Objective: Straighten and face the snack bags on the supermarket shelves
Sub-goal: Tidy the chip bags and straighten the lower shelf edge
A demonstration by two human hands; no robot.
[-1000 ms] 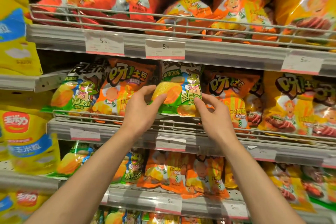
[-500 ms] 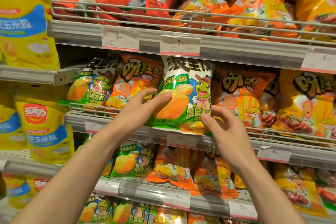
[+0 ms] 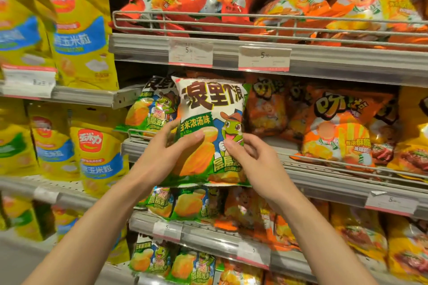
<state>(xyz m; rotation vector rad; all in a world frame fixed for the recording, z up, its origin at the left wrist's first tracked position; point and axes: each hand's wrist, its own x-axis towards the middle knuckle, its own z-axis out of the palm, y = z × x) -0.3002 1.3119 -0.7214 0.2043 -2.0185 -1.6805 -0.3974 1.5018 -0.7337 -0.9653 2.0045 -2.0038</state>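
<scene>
The head view shows the left hand (image 3: 170, 152) curled around the left edge of a shiny green and white snack bag with a cartoon frog on it (image 3: 209, 132). The thumb lies across the front and the other fingers go behind. The right hand (image 3: 252, 159) pinches the lower right part of the same bag, thumb on the front, fingers tucked behind.

A second ago this bag sat low behind the wire rail, leaning and partly hidden. Now it is lifted up and out, held in front of the middle shelf, upright with its picture facing forward. So the bag is off the shelf and in the air. I think it is on its way to the other green frog bag (image 3: 150, 111) just to its left, because it was sitting among the orange bags. It is not put down yet.

The grey metal middle shelf with a wire front rail (image 3: 347, 166) holds crinkly orange snack bags (image 3: 335, 132) on the right. The shelf above holds puffy red and orange bags (image 3: 215, 2), with white price tags (image 3: 264, 58) on its edge. More green and orange bags sit on the lower shelves. On the left, tall yellow bags with blue bands (image 3: 78, 37) fill another rack.
</scene>
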